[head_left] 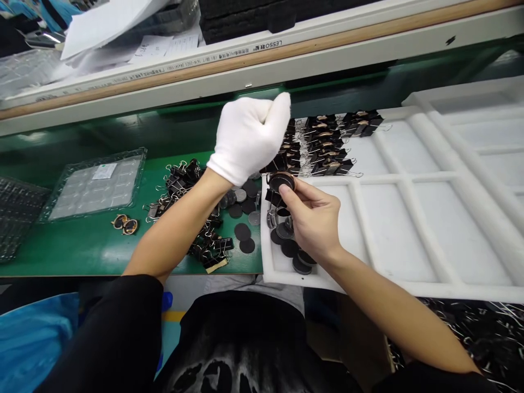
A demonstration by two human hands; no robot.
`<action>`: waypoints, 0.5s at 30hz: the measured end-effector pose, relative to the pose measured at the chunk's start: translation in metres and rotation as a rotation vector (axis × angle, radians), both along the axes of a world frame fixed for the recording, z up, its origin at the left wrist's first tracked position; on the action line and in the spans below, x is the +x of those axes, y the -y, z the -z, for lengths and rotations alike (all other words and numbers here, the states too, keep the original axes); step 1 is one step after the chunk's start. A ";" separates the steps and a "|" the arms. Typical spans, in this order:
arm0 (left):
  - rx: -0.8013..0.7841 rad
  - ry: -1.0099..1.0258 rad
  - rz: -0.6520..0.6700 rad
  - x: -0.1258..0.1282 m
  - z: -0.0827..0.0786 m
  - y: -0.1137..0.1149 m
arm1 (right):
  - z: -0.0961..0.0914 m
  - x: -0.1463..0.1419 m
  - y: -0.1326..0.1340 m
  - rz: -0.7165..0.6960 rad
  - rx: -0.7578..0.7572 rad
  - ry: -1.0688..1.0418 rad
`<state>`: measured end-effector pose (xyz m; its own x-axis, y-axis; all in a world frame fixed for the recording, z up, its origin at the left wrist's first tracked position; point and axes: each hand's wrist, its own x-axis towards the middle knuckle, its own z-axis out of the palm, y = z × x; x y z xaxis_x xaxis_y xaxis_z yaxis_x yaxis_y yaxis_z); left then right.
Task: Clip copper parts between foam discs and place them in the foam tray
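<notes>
My left hand [251, 136], in a white glove, is closed in a fist above the tray's left edge. Its fingertips are hidden, and a black binder clip shows just below it. My bare right hand [315, 215] pinches a round dark disc with a brown rim [281, 183] between thumb and fingers. Another black binder clip [275, 197] sits against the disc's lower side. Below the disc, loose black discs [290, 248] and clear round pieces lie in a compartment of the white tray [362, 226]. Beyond my hands stand rows of clipped brown-edged pieces [327, 147].
On the green table [82, 240], a heap of binder clips [180, 183] and scattered black discs [243, 232] lie under my left arm. Farther left are two round gold-rimmed pieces [125, 224] and a clear plastic tray [98, 183]. A ledge [245, 68] crosses the back.
</notes>
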<state>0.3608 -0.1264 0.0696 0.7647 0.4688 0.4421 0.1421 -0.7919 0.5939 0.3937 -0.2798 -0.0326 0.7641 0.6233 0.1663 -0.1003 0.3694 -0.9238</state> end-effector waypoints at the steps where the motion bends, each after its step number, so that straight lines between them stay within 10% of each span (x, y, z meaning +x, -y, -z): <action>1: 0.008 0.051 -0.033 0.000 -0.001 0.002 | 0.000 0.002 -0.001 -0.005 -0.003 -0.006; 15: 0.063 0.067 -0.037 0.008 0.013 0.013 | -0.008 0.004 0.003 0.034 -0.087 0.153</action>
<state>0.3684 -0.1398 0.0566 0.7151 0.4653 0.5216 0.1331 -0.8232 0.5519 0.3974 -0.2824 -0.0241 0.7548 0.6150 0.2283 0.0548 0.2877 -0.9562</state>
